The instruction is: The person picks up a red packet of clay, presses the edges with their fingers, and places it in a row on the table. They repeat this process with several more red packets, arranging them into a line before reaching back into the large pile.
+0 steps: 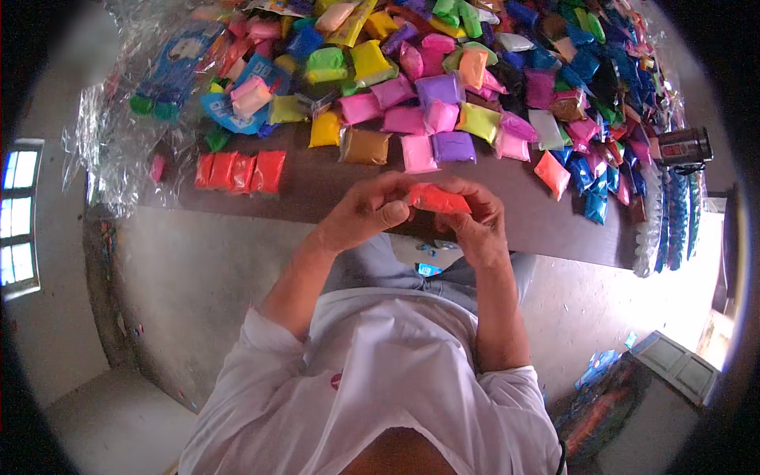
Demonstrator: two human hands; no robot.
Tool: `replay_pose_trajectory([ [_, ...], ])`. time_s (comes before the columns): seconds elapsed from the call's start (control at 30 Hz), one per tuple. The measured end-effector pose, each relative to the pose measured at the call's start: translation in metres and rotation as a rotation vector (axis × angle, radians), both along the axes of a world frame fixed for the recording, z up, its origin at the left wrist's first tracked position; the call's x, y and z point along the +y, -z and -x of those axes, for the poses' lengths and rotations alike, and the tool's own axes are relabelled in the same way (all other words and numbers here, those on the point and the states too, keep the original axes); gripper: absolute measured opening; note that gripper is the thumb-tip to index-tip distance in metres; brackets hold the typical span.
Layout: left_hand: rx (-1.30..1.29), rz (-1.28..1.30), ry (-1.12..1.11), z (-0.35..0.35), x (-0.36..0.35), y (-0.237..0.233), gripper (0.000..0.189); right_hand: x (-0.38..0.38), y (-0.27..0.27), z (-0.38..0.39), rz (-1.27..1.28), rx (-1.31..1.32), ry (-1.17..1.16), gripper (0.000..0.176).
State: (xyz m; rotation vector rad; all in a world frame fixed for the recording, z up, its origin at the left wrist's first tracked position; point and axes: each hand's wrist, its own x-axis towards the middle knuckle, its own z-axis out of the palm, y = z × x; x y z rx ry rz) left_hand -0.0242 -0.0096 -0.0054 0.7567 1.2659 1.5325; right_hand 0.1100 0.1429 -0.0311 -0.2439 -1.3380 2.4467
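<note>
Both my hands meet over the near edge of the dark table (332,186). My left hand (368,210) and my right hand (475,222) are both closed on one small orange-red packet (437,199), held flat between the fingers. A row of red packets (237,171) lies on the table to the left of my hands. Beyond my hands spreads a large heap of small coloured packets (443,103): pink, purple, yellow, green, blue and a brown one (364,146).
Crumpled clear plastic wrap (119,134) lies at the table's left end with blue packaging (178,59) on it. A dark tape dispenser-like device (682,146) sits at the right edge. A window (20,214) is at the left; boxes (625,388) stand on the floor at the right.
</note>
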Motion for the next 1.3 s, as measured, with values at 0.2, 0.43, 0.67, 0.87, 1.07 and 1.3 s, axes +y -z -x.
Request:
replay_pose_trajectory([
  [0.2, 0.023, 0.021, -0.007, 0.004, -0.002, 0.007, 0.065, -0.002, 0.004, 0.003, -0.277, 0.027, 0.058, 0.023],
  [0.43, 0.044, 0.066, -0.035, -0.001, 0.0, 0.004, 0.047, -0.004, 0.001, 0.004, -0.408, -0.088, 0.088, 0.034],
  [0.67, 0.156, 0.058, -0.184, -0.01, 0.005, 0.005, 0.029, -0.002, -0.02, -0.001, 0.154, -0.096, 0.024, 0.047],
  [0.87, 0.201, 0.129, -0.158, -0.014, 0.01, 0.01, 0.03, -0.007, -0.021, 0.001, -0.024, -0.21, -0.001, 0.039],
  [1.07, 0.396, 0.185, -0.147, -0.012, 0.008, 0.015, 0.038, -0.007, -0.018, 0.006, -0.204, -0.203, 0.077, 0.031],
  [1.3, 0.387, 0.051, -0.286, -0.019, 0.014, 0.02, 0.035, -0.019, -0.022, 0.014, -0.111, -0.212, 0.115, 0.037],
])
